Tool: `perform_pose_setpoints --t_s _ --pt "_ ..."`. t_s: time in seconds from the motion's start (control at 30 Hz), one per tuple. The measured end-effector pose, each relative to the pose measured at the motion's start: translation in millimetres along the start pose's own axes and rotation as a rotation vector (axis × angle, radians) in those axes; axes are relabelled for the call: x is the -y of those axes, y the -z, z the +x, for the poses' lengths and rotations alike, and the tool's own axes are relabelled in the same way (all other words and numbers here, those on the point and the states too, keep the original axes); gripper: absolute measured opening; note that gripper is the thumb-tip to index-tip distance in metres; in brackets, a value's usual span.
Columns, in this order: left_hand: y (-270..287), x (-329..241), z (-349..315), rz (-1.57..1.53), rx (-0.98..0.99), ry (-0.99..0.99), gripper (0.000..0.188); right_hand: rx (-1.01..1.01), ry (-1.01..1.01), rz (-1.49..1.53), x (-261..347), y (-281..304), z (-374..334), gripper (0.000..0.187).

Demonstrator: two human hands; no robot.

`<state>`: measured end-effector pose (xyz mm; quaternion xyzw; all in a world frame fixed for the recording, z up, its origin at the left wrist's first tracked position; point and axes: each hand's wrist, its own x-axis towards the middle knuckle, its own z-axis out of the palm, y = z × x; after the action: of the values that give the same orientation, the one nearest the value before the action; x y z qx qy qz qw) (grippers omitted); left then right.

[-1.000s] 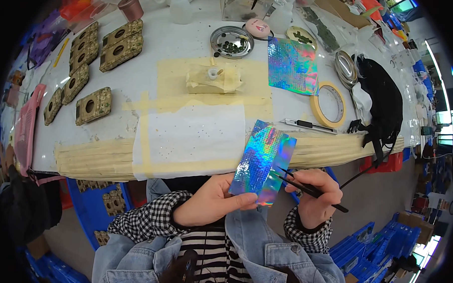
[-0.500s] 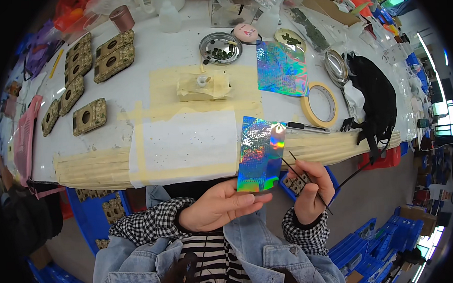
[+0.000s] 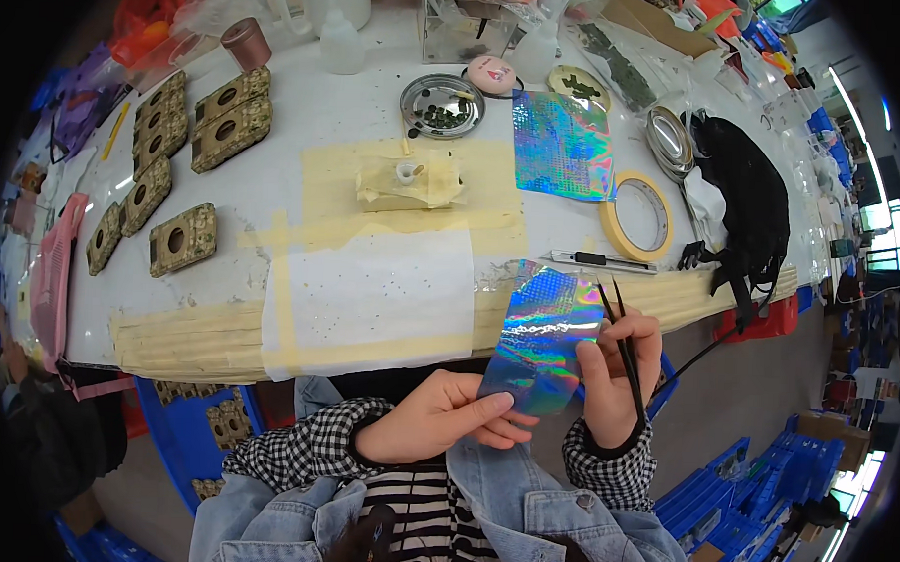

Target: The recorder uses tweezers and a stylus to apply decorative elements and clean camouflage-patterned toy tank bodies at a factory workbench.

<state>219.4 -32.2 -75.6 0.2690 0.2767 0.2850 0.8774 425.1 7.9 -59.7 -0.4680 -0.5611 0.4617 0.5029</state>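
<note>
At the white worktable's near edge, a rectangular rainbow-blue foil sheet extends lengthwise from the left hand pinching its near end, the right hand, clasping slim black tweezers, close along its right side.

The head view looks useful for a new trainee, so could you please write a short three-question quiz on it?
1. Which hand holds the black tweezers?
2. True or false: the yellow tape roll lies to the right of the white paper.
3. Fill in the blank: the left hand holds a shiny, rainbow-coloured ____.

Key: 1. The right hand. 2. True. 3. Sheet.
</note>
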Motion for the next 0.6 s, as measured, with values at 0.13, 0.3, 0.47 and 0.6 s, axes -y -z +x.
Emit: perform_pose_setpoints --t_s 0.13,0.3,0.47,0.6 --pt "0.2 2.2 2.3 0.000 -0.043 -0.046 0.038 -0.037 0.079 0.183 12.4 -14.7 19.3 0.032" --pt "-0.5 -3.2 -0.6 0.017 -0.024 -0.029 0.039 -0.076 0.200 0.101 19.6 -18.7 79.3 0.028" --pt "3.9 -6.6 -5.5 0.061 0.032 0.002 0.038 -0.098 0.369 -0.280 11.1 -11.3 118.9 0.015" --pt "7.5 -5.1 -4.7 0.043 0.133 -0.062 0.038 -0.220 0.626 -0.681 15.2 -4.6 95.8 0.019"
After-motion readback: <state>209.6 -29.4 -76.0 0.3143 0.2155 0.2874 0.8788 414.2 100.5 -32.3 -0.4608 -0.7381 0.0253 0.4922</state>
